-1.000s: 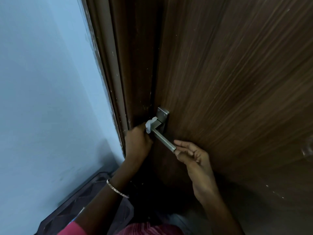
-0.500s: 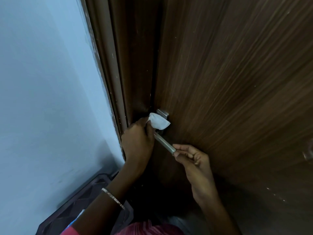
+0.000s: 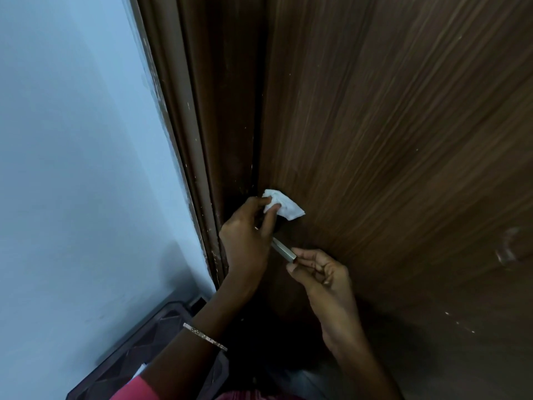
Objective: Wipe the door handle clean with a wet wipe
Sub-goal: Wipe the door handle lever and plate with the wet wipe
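Note:
A metal lever door handle sticks out from the dark wooden door; only its outer end shows. My left hand pinches a crumpled white wet wipe between thumb and fingers and presses it where the handle's square base plate sits, so the plate is hidden. My right hand holds the free tip of the lever between thumb and fingertips.
The brown door frame runs up just left of the handle, with a pale blue wall beyond it. A dark patterned case or bin stands on the floor at lower left under my left forearm.
My left hand has lifted the wipe from the neck of the lever up over the base plate, which now is covered. My right hand stays on the lever's tip.

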Tool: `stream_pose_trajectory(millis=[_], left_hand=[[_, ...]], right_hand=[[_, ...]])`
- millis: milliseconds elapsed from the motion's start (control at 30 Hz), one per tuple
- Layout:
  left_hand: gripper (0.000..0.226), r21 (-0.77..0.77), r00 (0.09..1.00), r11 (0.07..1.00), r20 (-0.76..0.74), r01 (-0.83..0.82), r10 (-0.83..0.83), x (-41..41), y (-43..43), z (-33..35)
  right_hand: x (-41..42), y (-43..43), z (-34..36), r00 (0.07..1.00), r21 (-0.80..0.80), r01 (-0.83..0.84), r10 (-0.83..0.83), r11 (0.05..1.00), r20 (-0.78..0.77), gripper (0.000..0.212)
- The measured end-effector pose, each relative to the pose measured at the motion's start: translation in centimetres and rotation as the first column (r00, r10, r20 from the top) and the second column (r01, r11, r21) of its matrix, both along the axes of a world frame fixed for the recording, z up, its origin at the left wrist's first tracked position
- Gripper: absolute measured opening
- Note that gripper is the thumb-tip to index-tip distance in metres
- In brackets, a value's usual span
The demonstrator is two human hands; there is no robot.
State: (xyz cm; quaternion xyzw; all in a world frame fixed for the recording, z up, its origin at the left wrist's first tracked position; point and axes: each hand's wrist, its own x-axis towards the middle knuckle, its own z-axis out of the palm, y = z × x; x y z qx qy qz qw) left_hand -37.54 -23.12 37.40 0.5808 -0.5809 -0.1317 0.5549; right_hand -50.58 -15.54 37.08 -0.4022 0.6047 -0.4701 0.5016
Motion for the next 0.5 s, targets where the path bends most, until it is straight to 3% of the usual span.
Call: stream_pose_trajectory(millis=[167,333,500], left_hand=[[0.009,0.053,0.999,0.998,0.046,0.02,-0.022,0.5,-0.4,-0.2],[0.018,0.076,0.999,0.997,-0.021,-0.033,0.035,1.4,-1.7,0.7],[0.02,0.021,1.0,0.999,0.011,-0.025,0.025,0.8,-1.9,1.8]], right_hand=[[0.2,0.1,0.2,1.0,0.017,0.018,-0.018,1.0,0.008,0.027],[0.5,0.4,0.4,0.999,0.028,0.034,-0.035,0.999,0.003,0.029],[0.8,0.5,0.5,0.998,0.041,0.056,-0.056,0.998,-0.007,0.03]])
